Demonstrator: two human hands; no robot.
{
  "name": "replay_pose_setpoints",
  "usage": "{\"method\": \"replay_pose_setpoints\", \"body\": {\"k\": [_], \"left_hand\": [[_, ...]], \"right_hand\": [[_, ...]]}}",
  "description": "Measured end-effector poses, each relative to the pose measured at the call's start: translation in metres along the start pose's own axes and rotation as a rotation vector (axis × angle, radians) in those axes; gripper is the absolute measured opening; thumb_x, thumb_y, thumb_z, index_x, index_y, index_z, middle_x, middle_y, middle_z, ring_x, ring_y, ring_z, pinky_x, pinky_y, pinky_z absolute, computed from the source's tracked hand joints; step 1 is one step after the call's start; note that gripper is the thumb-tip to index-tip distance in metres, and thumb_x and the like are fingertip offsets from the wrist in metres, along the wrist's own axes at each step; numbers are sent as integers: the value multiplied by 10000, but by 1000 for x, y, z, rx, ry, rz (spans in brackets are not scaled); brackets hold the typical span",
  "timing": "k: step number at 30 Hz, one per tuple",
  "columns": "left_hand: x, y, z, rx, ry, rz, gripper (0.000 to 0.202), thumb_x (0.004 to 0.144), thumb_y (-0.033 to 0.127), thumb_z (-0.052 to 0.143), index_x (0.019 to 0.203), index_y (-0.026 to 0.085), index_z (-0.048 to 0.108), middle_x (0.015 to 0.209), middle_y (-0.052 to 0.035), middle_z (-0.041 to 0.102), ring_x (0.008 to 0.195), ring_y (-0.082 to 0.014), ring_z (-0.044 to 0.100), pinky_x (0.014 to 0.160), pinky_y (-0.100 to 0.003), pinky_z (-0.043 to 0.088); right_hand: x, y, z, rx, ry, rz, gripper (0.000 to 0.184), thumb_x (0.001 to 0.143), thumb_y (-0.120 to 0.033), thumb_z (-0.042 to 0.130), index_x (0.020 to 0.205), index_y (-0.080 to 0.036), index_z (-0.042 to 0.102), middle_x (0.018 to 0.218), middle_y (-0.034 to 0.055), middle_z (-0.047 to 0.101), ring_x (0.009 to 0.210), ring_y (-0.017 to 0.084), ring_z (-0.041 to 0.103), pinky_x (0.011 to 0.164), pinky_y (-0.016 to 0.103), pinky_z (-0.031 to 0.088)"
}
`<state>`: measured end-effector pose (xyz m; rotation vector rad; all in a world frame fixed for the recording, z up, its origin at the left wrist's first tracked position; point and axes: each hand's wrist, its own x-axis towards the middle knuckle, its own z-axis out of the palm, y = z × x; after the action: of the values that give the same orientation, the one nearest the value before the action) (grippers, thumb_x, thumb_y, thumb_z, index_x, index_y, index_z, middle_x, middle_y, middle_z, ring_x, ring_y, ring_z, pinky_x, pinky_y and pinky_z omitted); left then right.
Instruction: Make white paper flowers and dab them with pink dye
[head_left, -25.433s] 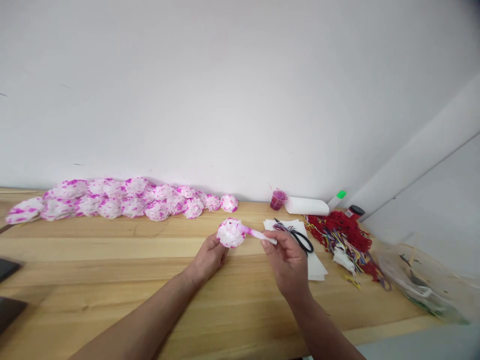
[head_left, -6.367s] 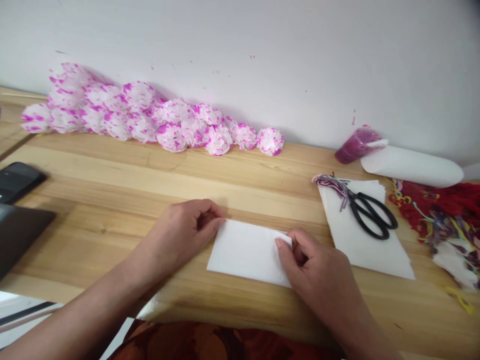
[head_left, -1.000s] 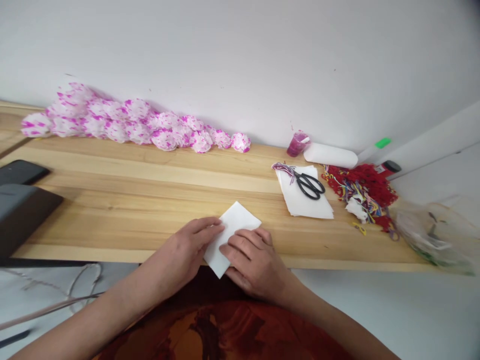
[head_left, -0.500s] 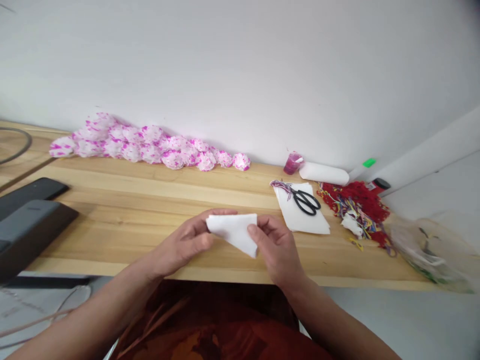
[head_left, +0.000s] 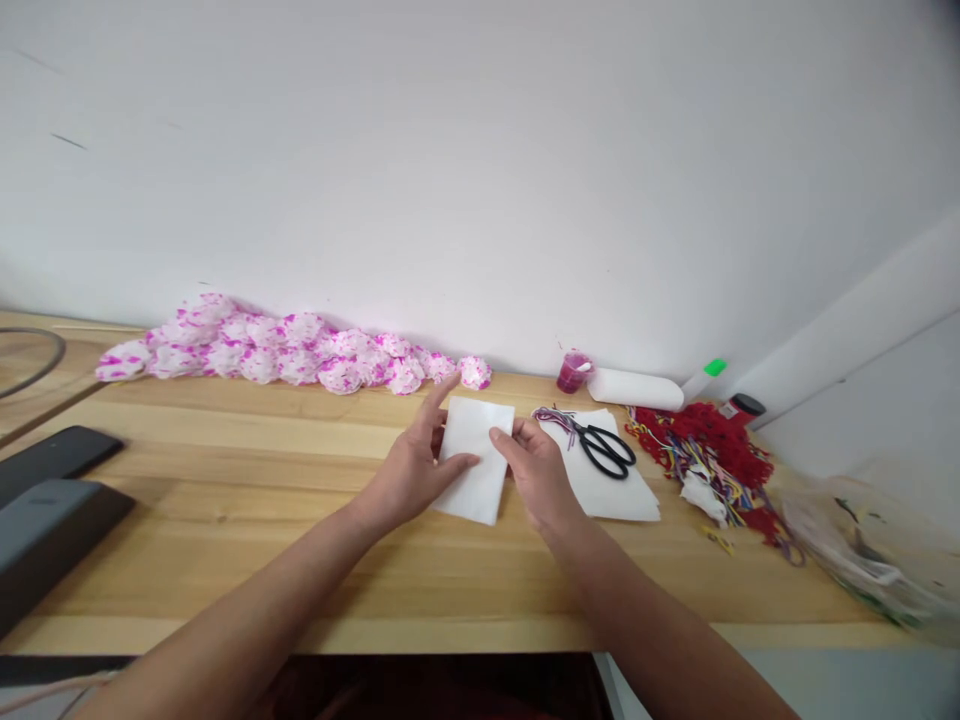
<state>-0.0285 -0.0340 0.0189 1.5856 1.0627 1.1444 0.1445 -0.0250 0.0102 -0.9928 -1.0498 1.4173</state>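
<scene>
A folded white paper [head_left: 476, 480] is held up above the wooden table between both hands. My right hand [head_left: 540, 470] pinches its right edge, thumb on the front and fingers behind. My left hand [head_left: 420, 460] is at its left edge, with the thumb across the front, the index finger raised and the other fingers partly hidden behind the sheet. Just right of my right hand lies a stack of white sheets [head_left: 619, 495]. On that stack rest black-handled scissors [head_left: 606, 452] and a small bunch of purple and white yarn [head_left: 553, 418].
Pink-spotted white paper flowers [head_left: 300, 350] line the wall at the back left. A cup of magenta liquid [head_left: 574, 372], a white roll [head_left: 636, 388], colourful yarn pieces [head_left: 712, 455] and a plastic bag [head_left: 862, 540] are at the right. Dark devices [head_left: 60, 535] lie at the left.
The folded paper has turned from a slanted, narrow view to an upright rectangle facing me. My left index finger has lifted, and the camera view has tilted up.
</scene>
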Motion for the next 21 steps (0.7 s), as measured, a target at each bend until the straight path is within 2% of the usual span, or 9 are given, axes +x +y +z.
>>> {"method": "replay_pose_setpoints", "body": {"k": [1, 3, 5, 8, 13, 18, 21], "left_hand": [[4, 0, -1, -12, -45, 18, 729, 823, 244, 679, 1475, 253, 353, 1110, -79, 657, 885, -182, 662, 746, -305, 541], [13, -1, -3, -25, -132, 16, 444, 837, 263, 661, 1276, 223, 605, 1161, -92, 633, 961, -200, 641, 772, -306, 539], [21, -5, -5, -24, -191, -28, 281, 837, 284, 658, 1099, 199, 719, 1170, -96, 635, 1002, -221, 629, 788, -313, 535], [30, -13, -5, -47, -237, -108, 277, 827, 303, 668, 1072, 203, 750, 1129, -91, 677, 950, -220, 645, 765, -304, 528], [30, -27, -4, -130, -245, -150, 320, 817, 316, 681, 1114, 215, 747, 1117, -78, 709, 866, -193, 653, 706, -263, 517], [24, -34, -3, -188, -230, -233, 316, 786, 338, 722, 1071, 207, 759, 973, -65, 746, 727, -171, 651, 602, -242, 507], [26, -38, -4, -210, -159, -207, 333, 729, 332, 779, 1038, 209, 766, 1021, -73, 744, 767, -187, 664, 634, -260, 534]], "right_hand": [[3, 1, -2, 3, 8, -16, 237, 797, -392, 730, 881, -193, 633, 765, -4, 703, 688, 169, 649, 654, 297, 521], [8, 4, -5, 2, 37, -55, 248, 802, -400, 724, 897, -192, 629, 771, -4, 698, 702, 169, 647, 661, 293, 514], [11, 8, -9, -14, 67, -101, 259, 808, -409, 717, 915, -192, 625, 791, 1, 697, 731, 170, 646, 678, 287, 506], [14, 15, -13, -55, 82, -178, 251, 825, -420, 696, 910, -196, 619, 812, 3, 695, 746, 165, 638, 680, 274, 493], [15, 19, -14, -128, 82, -244, 222, 848, -412, 670, 849, -198, 611, 758, -15, 663, 676, 133, 592, 624, 241, 456], [12, 16, -13, -144, 81, -220, 248, 852, -429, 658, 804, -200, 573, 652, -49, 569, 573, 106, 525, 530, 220, 419], [11, 16, -13, -153, 58, -171, 263, 839, -440, 671, 918, -203, 589, 716, -36, 610, 580, 109, 550, 496, 214, 423]]}}
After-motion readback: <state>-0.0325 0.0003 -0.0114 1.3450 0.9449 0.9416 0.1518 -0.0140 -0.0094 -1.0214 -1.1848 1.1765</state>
